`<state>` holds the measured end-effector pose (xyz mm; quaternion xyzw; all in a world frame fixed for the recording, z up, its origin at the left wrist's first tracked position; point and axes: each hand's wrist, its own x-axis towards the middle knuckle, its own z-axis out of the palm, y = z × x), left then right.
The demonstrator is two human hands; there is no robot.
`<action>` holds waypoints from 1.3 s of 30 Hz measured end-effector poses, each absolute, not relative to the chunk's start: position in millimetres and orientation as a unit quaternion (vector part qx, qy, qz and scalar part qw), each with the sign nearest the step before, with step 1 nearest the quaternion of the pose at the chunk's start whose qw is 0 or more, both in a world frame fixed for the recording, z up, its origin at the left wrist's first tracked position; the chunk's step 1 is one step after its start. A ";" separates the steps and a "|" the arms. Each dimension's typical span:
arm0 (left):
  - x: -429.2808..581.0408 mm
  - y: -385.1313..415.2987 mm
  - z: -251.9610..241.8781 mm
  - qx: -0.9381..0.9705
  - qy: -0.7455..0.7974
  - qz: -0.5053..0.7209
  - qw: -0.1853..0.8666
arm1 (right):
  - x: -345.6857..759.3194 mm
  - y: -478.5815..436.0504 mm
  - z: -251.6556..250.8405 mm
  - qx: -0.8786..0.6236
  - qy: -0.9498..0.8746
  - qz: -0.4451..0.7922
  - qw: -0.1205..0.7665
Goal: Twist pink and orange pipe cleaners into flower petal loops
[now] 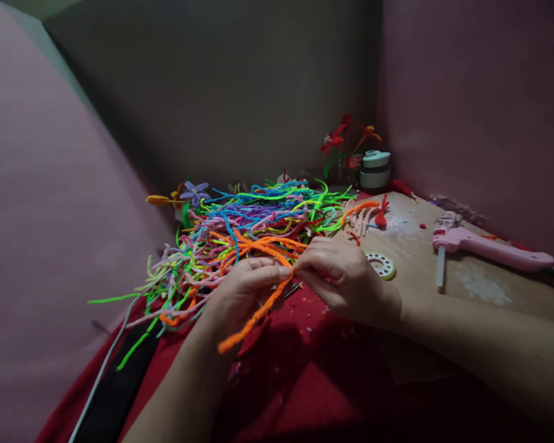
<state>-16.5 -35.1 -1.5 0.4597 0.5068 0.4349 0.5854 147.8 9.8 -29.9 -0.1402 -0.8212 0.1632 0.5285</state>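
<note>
An orange pipe cleaner (253, 319) runs between my two hands over the red cloth, its loose end hanging down toward me. My left hand (247, 286) pinches it between thumb and fingers. Close against it, my right hand (341, 274) has its fingertips closed on the same orange strand; their exact grip is partly hidden. Just beyond the hands lies a large heap of many-coloured pipe cleaners (268, 212), with more orange ones on its near side. Part of a thin dark tool (293, 289) shows beneath the fingers.
A pink glue gun (498, 246) lies on the brown board (447, 307) at right. Near my right wrist is a round disc with holes (381, 266). A lidded jar (375, 170) and red pipe-cleaner flowers (333, 140) stand behind. A white cable (102, 369) crosses at left.
</note>
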 end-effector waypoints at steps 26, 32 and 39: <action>-15.9 -40.2 -9.2 0.588 0.529 0.445 0.421 | 143.1 5.6 -24.3 -0.236 -0.742 0.477 0.409; -12.9 -38.5 -7.0 0.641 0.548 0.452 0.290 | 143.1 13.5 -24.0 -0.263 -0.680 0.582 0.359; -13.5 -36.3 -16.3 0.771 0.503 0.382 -0.081 | 142.2 14.1 -22.8 -0.292 -0.651 0.605 0.354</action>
